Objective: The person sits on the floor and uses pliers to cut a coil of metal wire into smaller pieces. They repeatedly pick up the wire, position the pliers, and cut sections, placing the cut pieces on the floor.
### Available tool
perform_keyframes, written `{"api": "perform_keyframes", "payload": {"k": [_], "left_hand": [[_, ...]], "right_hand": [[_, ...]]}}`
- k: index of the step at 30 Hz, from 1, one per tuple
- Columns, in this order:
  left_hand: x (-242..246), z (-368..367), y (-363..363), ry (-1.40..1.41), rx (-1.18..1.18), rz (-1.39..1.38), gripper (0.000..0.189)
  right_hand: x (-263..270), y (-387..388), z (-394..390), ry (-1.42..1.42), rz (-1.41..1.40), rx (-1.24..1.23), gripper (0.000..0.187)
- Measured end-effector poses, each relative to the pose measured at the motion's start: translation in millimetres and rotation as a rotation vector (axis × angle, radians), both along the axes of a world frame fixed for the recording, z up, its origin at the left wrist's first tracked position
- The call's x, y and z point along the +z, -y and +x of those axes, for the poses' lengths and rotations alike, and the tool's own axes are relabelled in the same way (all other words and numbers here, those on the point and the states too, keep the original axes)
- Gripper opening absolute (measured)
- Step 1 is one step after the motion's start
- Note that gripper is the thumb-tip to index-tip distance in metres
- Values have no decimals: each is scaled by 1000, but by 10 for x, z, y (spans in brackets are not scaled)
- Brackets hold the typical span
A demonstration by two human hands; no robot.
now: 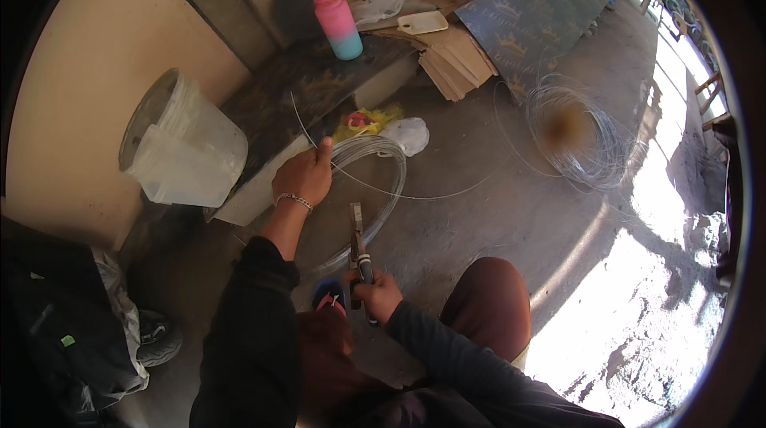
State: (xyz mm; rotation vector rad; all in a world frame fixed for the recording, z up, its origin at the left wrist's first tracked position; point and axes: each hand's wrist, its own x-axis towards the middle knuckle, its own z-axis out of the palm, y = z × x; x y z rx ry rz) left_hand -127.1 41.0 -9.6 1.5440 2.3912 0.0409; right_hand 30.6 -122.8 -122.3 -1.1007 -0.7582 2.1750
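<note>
My left hand (304, 174) grips a strand of wire (302, 123), thumb up, beside a neat coil of metal wire (400, 179). The strand's free end sticks up past the thumb. From that hand another length curves right toward a larger, loose coil of wire (604, 156) on the floor. In my right hand (378, 297) is a pair of pliers (357, 226), held by the handles with the jaws pointing away from me. The pliers overlap the near side of the neat coil in the view; whether they touch it, I cannot tell.
A translucent plastic bucket (203, 153) stands at left by the wall. Ahead, a pink and blue bottle (338, 24) rests on a dark board ledge (293, 78). Plastic bags (407, 136), folded cardboard (458, 63) and a printed panel (532, 21) lie nearby. A black sheet (60, 314) covers something at left.
</note>
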Motion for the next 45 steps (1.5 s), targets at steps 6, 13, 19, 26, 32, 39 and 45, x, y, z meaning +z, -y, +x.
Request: {"api": "perform_keyframes", "payload": {"k": [6, 13, 19, 26, 32, 39, 45], "left_hand": [[31, 84, 61, -35, -14, 42, 73], [-16, 121, 53, -62, -6, 26, 72], [-5, 235, 95, -72, -23, 36, 72], [-51, 288, 128, -109, -16, 66, 69], [8, 323, 183, -123, 18, 52, 69], [2, 321, 270, -110, 39, 93, 69], [-31, 254, 234, -121, 27, 70, 69]], "right_hand": [[163, -165, -34, -27, -6, -117, 33], [175, -371, 2, 15, 29, -173, 27], [191, -421, -30, -14, 9, -210, 23], [166, -403, -51, 20, 15, -234, 16], [267, -368, 14, 281, 162, -101, 36], [46, -307, -79, 430, 258, -166, 51], [-339, -190, -107, 646, 247, -359, 50]]}}
